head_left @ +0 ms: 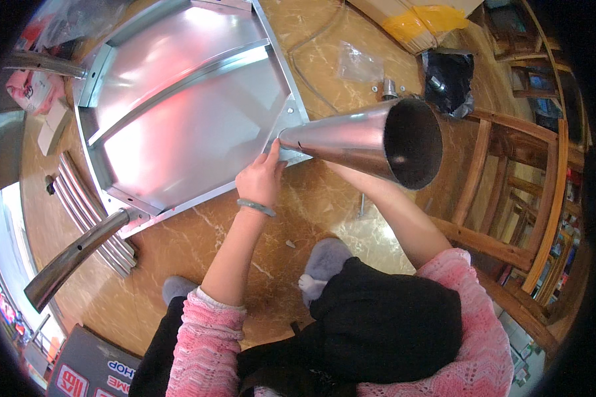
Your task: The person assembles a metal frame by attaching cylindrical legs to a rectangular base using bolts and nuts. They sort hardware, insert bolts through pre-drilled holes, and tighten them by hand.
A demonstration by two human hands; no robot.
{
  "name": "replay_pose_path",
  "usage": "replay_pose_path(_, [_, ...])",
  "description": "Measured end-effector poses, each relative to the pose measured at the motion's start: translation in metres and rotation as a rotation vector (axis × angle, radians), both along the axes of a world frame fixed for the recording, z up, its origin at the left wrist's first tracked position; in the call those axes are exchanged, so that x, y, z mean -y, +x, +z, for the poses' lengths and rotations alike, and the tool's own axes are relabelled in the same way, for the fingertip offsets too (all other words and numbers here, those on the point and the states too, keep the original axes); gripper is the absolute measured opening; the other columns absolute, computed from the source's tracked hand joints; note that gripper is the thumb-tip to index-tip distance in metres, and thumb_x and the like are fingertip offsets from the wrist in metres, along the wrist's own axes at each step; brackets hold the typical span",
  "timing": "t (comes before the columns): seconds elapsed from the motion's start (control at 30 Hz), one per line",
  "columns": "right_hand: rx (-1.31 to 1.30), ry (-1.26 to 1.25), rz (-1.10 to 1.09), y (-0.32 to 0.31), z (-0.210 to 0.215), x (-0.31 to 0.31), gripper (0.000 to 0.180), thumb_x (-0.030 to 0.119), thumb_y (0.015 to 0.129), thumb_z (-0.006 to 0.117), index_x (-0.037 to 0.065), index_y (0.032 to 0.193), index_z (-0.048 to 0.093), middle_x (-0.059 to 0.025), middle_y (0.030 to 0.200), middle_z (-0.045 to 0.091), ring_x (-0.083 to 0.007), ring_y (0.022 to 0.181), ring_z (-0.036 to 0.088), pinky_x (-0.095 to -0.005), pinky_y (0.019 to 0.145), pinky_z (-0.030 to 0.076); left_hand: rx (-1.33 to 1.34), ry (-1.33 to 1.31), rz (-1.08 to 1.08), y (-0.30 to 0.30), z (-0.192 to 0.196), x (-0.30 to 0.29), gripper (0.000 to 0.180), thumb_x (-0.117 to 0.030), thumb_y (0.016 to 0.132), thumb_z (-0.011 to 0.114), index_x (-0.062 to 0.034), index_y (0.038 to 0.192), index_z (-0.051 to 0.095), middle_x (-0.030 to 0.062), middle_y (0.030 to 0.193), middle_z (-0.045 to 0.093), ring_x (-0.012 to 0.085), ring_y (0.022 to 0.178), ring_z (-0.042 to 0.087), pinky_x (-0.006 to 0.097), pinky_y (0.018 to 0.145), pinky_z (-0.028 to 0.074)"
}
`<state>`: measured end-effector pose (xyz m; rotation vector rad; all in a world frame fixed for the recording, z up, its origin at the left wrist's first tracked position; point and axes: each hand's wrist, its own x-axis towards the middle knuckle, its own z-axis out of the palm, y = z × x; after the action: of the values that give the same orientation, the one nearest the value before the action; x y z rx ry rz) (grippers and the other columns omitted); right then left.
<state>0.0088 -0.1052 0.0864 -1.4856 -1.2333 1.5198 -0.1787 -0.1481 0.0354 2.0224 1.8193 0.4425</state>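
A shiny steel tabletop (212, 129) lies underside up on the floor, with raised edges and a brace across it. At its near right corner a metal tube leg (347, 137) rises toward me, its wide open end showing. My left hand (259, 180) is at the leg's foot; its index finger is stretched out and touches there, the thumb apart and the other fingers curled. My right forearm (404, 208) reaches behind the leg, which hides my right hand. Another tube leg (79, 255) stands at the near left corner, and a third leg (46, 63) at the far left.
Several thin metal tubes (89, 215) lie at the left. Beyond the leg are a clear plastic bag (359, 63), small metal parts (389, 88) and a black bag (449, 83). Wooden chair frames (487, 178) stand at the right; taped cardboard (420, 23) lies at the back.
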Motion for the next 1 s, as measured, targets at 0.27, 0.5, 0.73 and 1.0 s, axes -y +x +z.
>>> replay_pose_path(0.27, [0.189,0.267,0.27,0.005,-0.059,0.013,0.037,0.039,0.092,0.038,0.008,0.111,0.051,-0.0094,0.106,0.054,-0.0227,0.097,0.052,-0.0362,0.091,0.04,0.068,0.065,-0.016,-0.001,-0.011,0.0,0.045,-0.025,0.076,0.064,-0.019,0.119,0.053,0.0049,0.074,0.06,0.0244,0.061,0.06,0.037,0.05,0.046])
replay_pose_path(0.5, [0.64,0.349,0.443,0.003,-0.041,0.004,0.029,0.032,0.086,0.056,0.006,0.101,0.059,-0.0132,0.097,0.059,-0.0267,0.088,0.055,-0.0374,0.079,0.042,0.249,0.085,0.077,0.0,-0.01,0.002,0.037,-0.024,0.083,0.057,-0.0153,0.119,0.052,0.0071,0.066,0.057,0.0219,0.057,0.057,0.035,0.049,0.044])
replay_pose_path(0.73, [0.347,0.258,0.421,-0.026,-0.005,0.031,0.017,0.016,0.078,0.064,0.004,0.091,0.063,-0.0105,0.083,0.06,-0.0238,0.074,0.058,-0.0347,0.068,0.046,1.513,-0.855,0.366,-0.004,0.007,0.027,0.067,-0.057,0.092,0.021,-0.0042,0.125,0.046,-0.0017,0.065,0.051,0.0046,0.05,0.034,0.018,0.043,0.024])
replay_pose_path(1.0, [0.454,0.234,0.794,-0.051,0.002,0.036,0.017,0.014,0.071,0.064,0.003,0.084,0.062,-0.0117,0.08,0.061,-0.0308,0.076,0.059,-0.037,0.066,0.047,1.328,-1.02,0.468,0.011,0.013,0.037,0.071,-0.071,0.083,0.018,-0.013,0.098,0.056,-0.0039,0.065,0.045,0.0058,0.05,0.032,0.02,0.044,0.023])
